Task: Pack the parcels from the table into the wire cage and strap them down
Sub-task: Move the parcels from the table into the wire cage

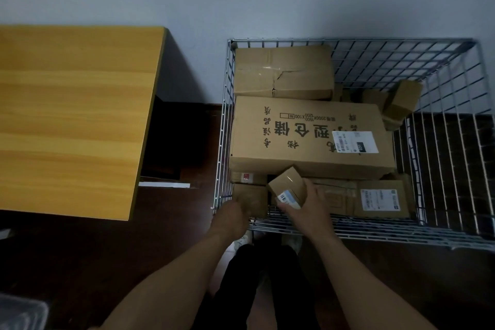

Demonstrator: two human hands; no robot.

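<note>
Small parcel (288, 189) held tilted over the near-left part of the wire cage (348, 233); the right hand (308, 209) grips it, fingers curled round its labelled end; the tilt seems meant to fit it into the dark gap just beside the long printed carton (308, 136), which lies flat across the middle; left hand (231, 215), blurred, sits at the near-left corner against a low box (250, 199), perhaps steadying it; its grip cannot be told; table (75, 115) stands to the left; no strap in view.
</note>
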